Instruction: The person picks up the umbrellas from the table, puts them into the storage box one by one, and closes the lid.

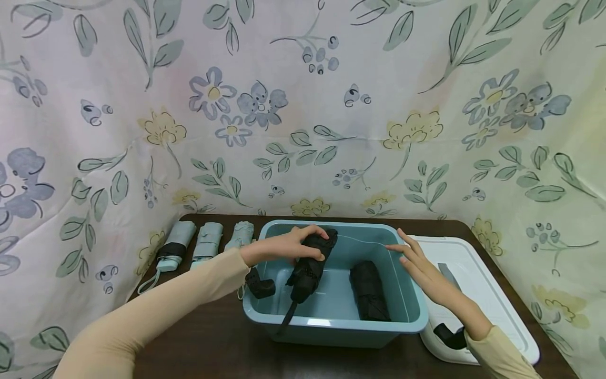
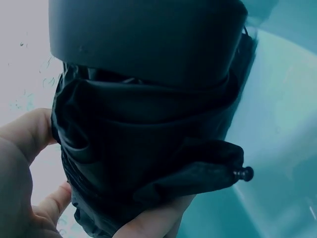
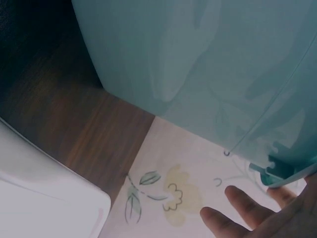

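Observation:
My left hand (image 1: 290,246) grips a folded black umbrella (image 1: 306,273), slanted over the left part of a light-blue plastic bin (image 1: 331,332), its wrist strap hanging past the near rim. Close up in the left wrist view, the umbrella (image 2: 143,119) shows a smooth dark end and loosely bunched fabric, with thumb and fingers around it. A second folded black umbrella (image 1: 370,292) lies inside the bin towards the right. My right hand (image 1: 423,268) rests at the bin's right rim, its fingers extended; the right wrist view shows those fingers (image 3: 242,218) beside the bin's outer wall (image 3: 173,54).
Three pale blue-green folded umbrellas lie in a row left of the bin: one with a dark band (image 1: 174,247), a middle one (image 1: 207,243) and one partly behind my left arm (image 1: 241,234). A white lid (image 1: 483,284) lies on the dark wooden table (image 1: 213,337) at right. Floral cloth (image 1: 303,105) hangs behind.

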{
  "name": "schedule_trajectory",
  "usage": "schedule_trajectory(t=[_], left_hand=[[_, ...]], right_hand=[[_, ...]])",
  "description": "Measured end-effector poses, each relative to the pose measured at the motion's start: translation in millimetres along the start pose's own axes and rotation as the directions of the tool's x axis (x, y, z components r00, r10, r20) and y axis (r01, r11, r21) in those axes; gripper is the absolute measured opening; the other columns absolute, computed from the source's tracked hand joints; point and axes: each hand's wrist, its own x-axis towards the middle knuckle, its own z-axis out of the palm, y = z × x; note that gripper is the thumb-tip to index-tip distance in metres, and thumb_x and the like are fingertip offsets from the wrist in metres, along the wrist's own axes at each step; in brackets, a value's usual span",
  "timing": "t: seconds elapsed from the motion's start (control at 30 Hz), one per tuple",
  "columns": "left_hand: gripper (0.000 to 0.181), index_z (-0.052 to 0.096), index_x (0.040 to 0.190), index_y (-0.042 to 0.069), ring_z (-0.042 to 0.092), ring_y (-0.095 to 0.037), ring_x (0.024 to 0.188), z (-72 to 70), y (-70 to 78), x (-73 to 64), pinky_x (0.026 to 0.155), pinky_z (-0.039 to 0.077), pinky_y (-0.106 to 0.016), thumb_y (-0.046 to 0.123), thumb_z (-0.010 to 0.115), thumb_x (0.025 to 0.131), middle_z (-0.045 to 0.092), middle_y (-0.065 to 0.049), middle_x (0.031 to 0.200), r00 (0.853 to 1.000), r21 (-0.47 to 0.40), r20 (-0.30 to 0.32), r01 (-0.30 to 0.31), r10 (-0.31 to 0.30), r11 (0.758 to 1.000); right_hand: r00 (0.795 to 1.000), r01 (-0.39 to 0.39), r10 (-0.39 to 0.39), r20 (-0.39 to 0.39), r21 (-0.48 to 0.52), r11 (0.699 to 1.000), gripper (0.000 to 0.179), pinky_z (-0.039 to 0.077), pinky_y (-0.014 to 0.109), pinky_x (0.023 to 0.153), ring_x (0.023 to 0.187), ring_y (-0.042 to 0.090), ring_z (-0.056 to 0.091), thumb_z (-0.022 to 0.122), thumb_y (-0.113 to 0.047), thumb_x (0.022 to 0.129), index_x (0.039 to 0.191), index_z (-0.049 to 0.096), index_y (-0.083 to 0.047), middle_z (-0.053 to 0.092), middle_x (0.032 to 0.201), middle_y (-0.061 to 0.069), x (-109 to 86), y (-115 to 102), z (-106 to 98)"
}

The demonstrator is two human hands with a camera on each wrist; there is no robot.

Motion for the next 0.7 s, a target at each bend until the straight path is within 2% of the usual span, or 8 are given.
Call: schedule_trajectory(t=[0.2, 0.37, 0.47, 0.53, 0.7], left_hand=[[0.045, 0.045, 0.126, 0.027, 0.041, -0.031, 0.106, 10.6, 1.1, 13.9, 0.066, 0.053, -0.039, 0.026, 0.065, 0.085, 0.014, -0.019, 0.135, 1.000, -0.077, 0.001, 0.019, -0.019, 0.997], [0.045, 0.044, 0.127, 0.022, 0.046, -0.032, 0.105, 21.1, -1.0, 25.9, 0.065, 0.054, -0.041, 0.023, 0.064, 0.086, 0.020, -0.022, 0.137, 0.999, -0.133, 0.021, 0.035, -0.032, 0.991], [0.045, 0.044, 0.127, 0.021, 0.046, -0.032, 0.105, 27.3, -3.9, 33.1, 0.064, 0.053, -0.042, 0.022, 0.063, 0.086, 0.016, -0.021, 0.140, 0.998, -0.169, 0.042, 0.048, -0.042, 0.984], [0.044, 0.044, 0.126, 0.021, 0.043, -0.031, 0.105, 31.0, -5.1, 37.6, 0.063, 0.052, -0.041, 0.022, 0.063, 0.087, 0.007, -0.021, 0.142, 0.998, -0.174, 0.048, 0.053, -0.045, 0.983], [0.043, 0.046, 0.124, 0.024, 0.043, -0.031, 0.103, 39.8, -7.4, 48.3, 0.063, 0.053, -0.040, 0.026, 0.065, 0.086, 0.005, -0.021, 0.142, 0.997, -0.134, 0.042, 0.070, -0.065, 0.988]], right_hand=[[1.000, -0.008, 0.008, 0.001, 0.015, 1.000, 0.036, 0.021, 0.076, 0.087, 0.138, 0.043, 0.008, 0.037, -0.012, 0.100, 0.135, 0.045, -0.016, 0.002, 0.155, 0.009, 0.8, -1.3, 0.2], [1.000, -0.019, 0.019, 0.000, 0.024, 1.000, 0.036, 0.020, 0.077, 0.087, 0.138, 0.043, 0.008, 0.037, -0.013, 0.100, 0.135, 0.045, -0.016, 0.002, 0.155, 0.008, 0.9, -1.4, -0.2], [1.000, -0.024, 0.024, 0.001, 0.027, 0.999, 0.036, 0.020, 0.077, 0.087, 0.138, 0.043, 0.008, 0.037, -0.013, 0.100, 0.135, 0.045, -0.016, 0.002, 0.155, 0.007, 0.7, -1.2, -0.2], [1.000, -0.022, 0.022, 0.000, 0.026, 0.999, 0.036, 0.020, 0.076, 0.087, 0.138, 0.043, 0.008, 0.037, -0.013, 0.100, 0.135, 0.045, -0.016, 0.002, 0.155, 0.007, 0.5, -1.0, -0.2], [1.000, -0.015, 0.015, -0.005, 0.007, 1.000, 0.036, 0.022, 0.075, 0.087, 0.138, 0.043, 0.009, 0.036, -0.013, 0.100, 0.135, 0.045, -0.016, 0.003, 0.155, 0.008, 0.2, 0.4, 1.0]])
